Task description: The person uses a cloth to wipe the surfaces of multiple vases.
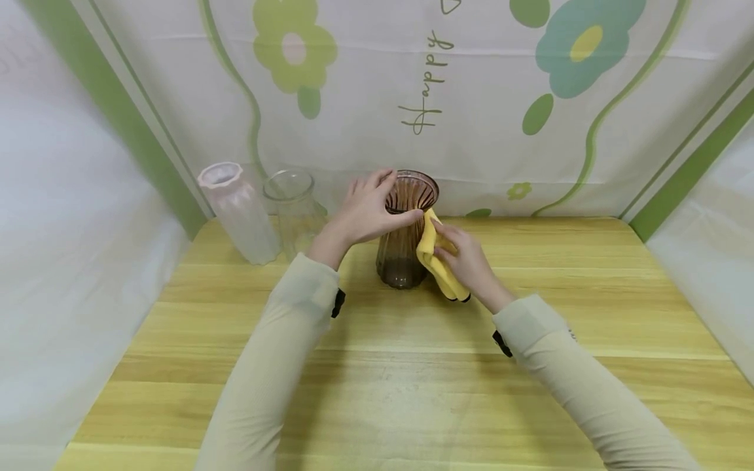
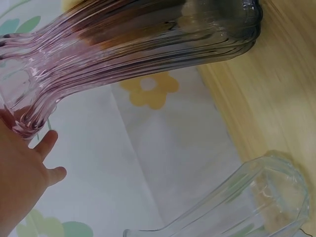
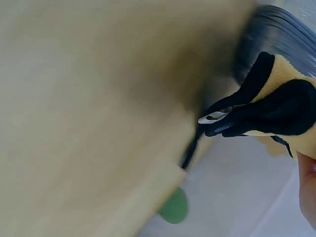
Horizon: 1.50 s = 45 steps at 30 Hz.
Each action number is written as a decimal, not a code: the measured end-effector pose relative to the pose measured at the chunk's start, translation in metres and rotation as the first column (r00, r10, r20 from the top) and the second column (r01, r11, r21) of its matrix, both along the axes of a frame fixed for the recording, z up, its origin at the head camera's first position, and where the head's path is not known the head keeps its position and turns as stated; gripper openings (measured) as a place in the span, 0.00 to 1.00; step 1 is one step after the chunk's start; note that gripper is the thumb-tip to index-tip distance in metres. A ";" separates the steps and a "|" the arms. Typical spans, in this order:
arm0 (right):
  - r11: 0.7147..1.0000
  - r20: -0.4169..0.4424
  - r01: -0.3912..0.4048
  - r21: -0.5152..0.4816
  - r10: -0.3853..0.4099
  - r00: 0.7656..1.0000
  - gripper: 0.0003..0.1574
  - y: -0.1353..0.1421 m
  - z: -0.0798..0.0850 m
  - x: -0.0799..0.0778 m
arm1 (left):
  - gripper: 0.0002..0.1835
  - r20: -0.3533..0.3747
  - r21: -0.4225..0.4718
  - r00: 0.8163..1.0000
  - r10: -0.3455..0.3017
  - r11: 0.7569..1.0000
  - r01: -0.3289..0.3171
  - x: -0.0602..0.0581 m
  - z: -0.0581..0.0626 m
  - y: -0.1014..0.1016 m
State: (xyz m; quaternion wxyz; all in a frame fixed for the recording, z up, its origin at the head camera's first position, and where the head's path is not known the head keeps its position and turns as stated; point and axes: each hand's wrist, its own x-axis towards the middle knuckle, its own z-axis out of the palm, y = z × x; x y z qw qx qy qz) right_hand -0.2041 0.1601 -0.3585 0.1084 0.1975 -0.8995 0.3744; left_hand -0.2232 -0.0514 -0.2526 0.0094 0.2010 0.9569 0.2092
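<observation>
A ribbed brown-purple glass vase [image 1: 400, 252] stands upright on the table near its back edge. My left hand [image 1: 366, 209] grips its flared rim, the thumb across the near side and the fingers along the left and far side. In the left wrist view, part of that hand [image 2: 20, 180] shows at the vase's rim, with two fingertips off the glass. My right hand [image 1: 466, 261] pinches a folded yellow cloth [image 1: 432, 258] with black edging against the vase's right side. The right wrist view shows the cloth [image 3: 284, 66] hanging beside the vase's blurred lower part.
To the left stand a clear glass vase [image 1: 293, 219] and a frosted white-pink vase [image 1: 244, 219], close to each other. The wooden table [image 1: 400, 399] meets a floral curtain [image 1: 377, 78] at the back, with white sheets on both sides.
</observation>
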 end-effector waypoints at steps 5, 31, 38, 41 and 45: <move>0.997 0.110 0.009 0.076 -0.017 0.994 0.36 0.006 -0.018 0.002 | 0.51 -0.016 0.044 1.000 0.025 0.999 -0.024 0.001 -0.002 0.002; 0.988 0.012 0.047 -0.150 -0.046 0.999 0.33 -0.005 0.029 -0.002 | 0.50 0.071 0.059 0.997 -0.022 0.998 0.018 -0.001 0.003 -0.001; 0.998 0.017 0.004 -0.059 -0.003 1.000 0.34 0.001 0.008 0.000 | 0.51 0.033 0.068 0.999 -0.003 0.998 0.001 0.000 0.000 0.000; 1.000 0.044 -0.007 0.014 0.007 0.999 0.35 0.006 -0.003 0.001 | 0.52 0.010 0.089 1.000 0.028 0.996 -0.029 0.001 -0.001 0.003; 0.996 0.102 -0.017 0.091 0.008 0.995 0.35 0.012 -0.017 0.004 | 0.54 -0.008 0.118 0.998 0.065 0.991 -0.063 0.002 -0.002 0.006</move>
